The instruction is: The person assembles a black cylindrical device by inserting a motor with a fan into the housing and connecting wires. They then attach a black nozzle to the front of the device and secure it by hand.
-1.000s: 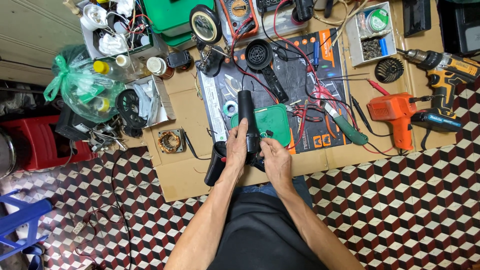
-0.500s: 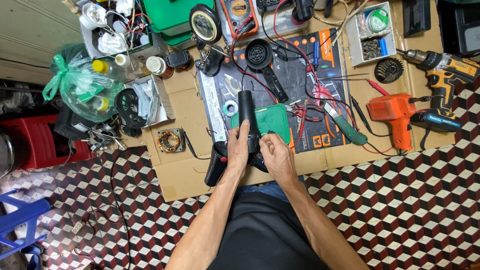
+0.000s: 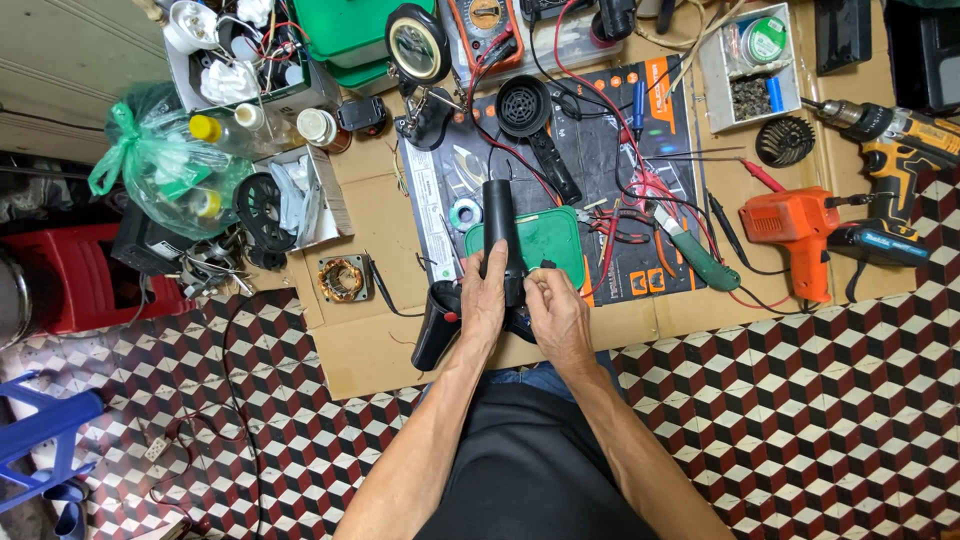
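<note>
L hand (image 3: pixel 484 300) wrapped tight round black plastic hair-dryer body (image 3: pixel 503 235) held upright over green silicone mat (image 3: pixel 545 243) on cardboard sheet (image 3: pixel 375 345), R hand (image 3: pixel 557 312) pinching at its side w/ fingertips closed on casing; best keep L grip firm, R pressure light.

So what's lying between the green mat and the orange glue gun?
In the head view, a green-handled knife and red wires lie between the green mat and orange glue gun.
</note>
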